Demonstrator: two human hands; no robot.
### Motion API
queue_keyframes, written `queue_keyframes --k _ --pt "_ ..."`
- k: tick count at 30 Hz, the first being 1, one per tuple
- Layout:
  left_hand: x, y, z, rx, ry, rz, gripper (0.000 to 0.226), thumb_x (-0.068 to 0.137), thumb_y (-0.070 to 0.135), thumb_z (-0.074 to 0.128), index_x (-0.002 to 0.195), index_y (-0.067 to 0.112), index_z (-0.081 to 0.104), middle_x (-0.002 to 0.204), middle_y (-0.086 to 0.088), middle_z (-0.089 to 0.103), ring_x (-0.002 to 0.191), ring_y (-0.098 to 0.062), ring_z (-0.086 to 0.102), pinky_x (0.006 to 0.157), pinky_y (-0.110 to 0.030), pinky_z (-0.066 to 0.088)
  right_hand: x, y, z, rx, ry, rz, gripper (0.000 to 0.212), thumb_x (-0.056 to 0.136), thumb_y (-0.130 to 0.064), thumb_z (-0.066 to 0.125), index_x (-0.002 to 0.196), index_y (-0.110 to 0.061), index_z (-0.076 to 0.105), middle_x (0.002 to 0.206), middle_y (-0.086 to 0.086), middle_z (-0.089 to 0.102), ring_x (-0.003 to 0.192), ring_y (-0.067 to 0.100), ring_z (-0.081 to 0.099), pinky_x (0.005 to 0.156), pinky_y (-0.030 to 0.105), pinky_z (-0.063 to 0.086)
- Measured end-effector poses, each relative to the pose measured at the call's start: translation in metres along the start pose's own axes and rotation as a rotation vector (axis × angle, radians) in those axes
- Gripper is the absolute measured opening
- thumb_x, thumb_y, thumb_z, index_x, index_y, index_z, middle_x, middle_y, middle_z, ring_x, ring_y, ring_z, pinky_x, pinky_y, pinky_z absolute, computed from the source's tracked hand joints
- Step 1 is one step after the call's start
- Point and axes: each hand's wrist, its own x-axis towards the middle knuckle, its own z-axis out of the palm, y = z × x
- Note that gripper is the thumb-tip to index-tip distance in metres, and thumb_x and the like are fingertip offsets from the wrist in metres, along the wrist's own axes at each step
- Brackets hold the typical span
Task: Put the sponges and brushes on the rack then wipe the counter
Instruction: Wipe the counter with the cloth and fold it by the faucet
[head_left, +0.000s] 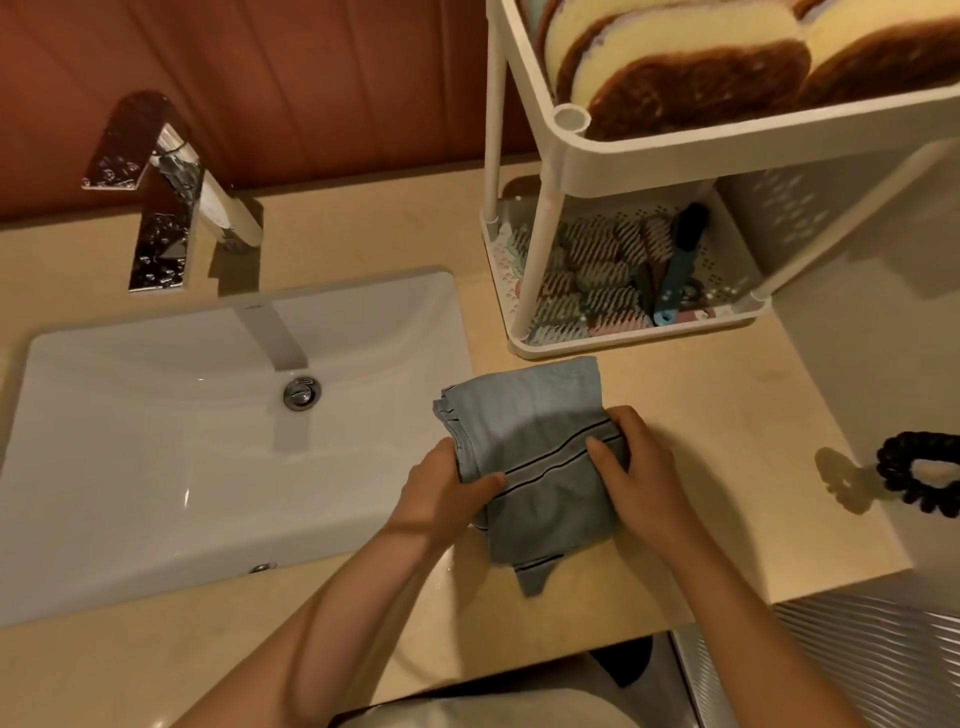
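Cloth (540, 457) lies folded on the counter (727, 415) beside the sink (156, 415), its length running away from the person; left hand (441, 493) and right hand (644, 467) pinch its near sides.

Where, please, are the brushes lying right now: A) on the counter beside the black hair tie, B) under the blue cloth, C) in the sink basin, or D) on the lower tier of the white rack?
D: the brushes lie on the lower tier of the white rack, beneath the sponges on its upper tier.
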Motion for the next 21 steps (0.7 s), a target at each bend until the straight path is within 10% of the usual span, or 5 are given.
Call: queue_keyframes --k 10,21 --pt "-0.019 -0.003 0.054 0.053 -0.08 0.077 0.056 0.084 0.025 0.062 0.133 0.016 0.034 0.132 -0.006 0.054 0.119 -0.028 0.052 0.086 -0.026 0.04 -0.019 0.031 -0.033 -0.381 0.078 0.172 0.025 0.094 -0.036 0.046 0.112 -0.019 0.046 0.092 0.014 0.064 0.087 0.037 0.06 0.063 0.038 0.042" --pt "-0.022 -0.001 0.045 0.405 -0.263 0.044 0.036 0.086 0.048 0.053 0.073 0.014 0.052 0.074 -0.003 0.058 0.084 -0.028 0.063 0.066 -0.033 0.046 -0.05 0.031 -0.041 -0.624 0.266 0.376 0.02 0.09 -0.033 0.053 0.103 -0.02 0.045 0.098 0.01 0.058 0.092 0.032 0.05 0.071 0.037 0.04"
